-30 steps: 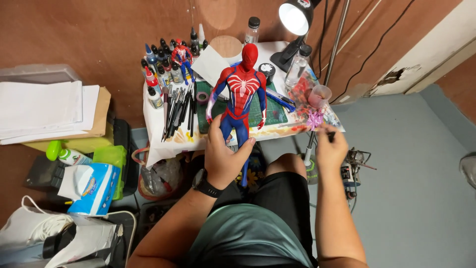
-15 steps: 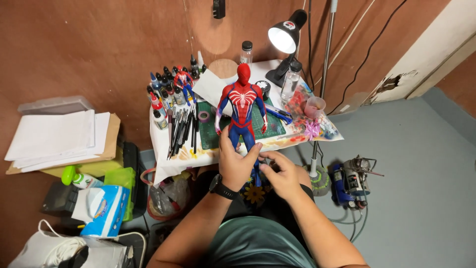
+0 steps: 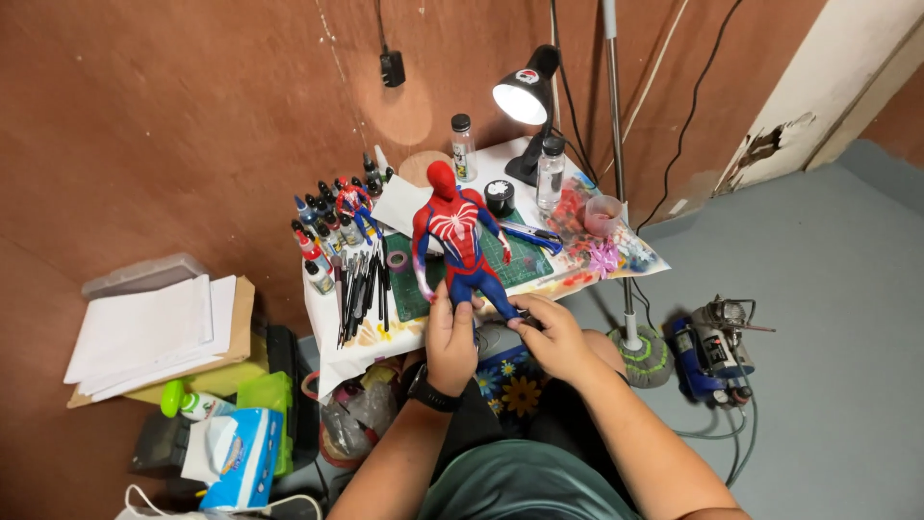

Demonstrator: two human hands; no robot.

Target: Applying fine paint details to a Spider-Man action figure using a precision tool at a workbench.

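I hold a red and blue action figure (image 3: 457, 236) upright over a small worktable (image 3: 337, 351). My left hand (image 3: 450, 337), with a black watch at the wrist, grips the figure's lower legs from the left. My right hand (image 3: 551, 332) closes on the figure's other leg near the foot, just right of the left hand. The feet are hidden behind my fingers. A green cutting mat (image 3: 520, 260) lies on the table behind the figure.
Several paint bottles (image 3: 322, 231) and brushes (image 3: 361, 294) line the table's left side, with a smaller figure (image 3: 351, 197) among them. A lit desk lamp (image 3: 525, 96), two clear bottles, a pink cup (image 3: 602, 214) stand at the back. Papers (image 3: 149, 332), tissue box (image 3: 236, 457) left; compressor (image 3: 717, 347) right.
My right hand came in from the table's right edge and joined the left on the figure's legs. The view shifted and the figure now stands a little higher over the mat.
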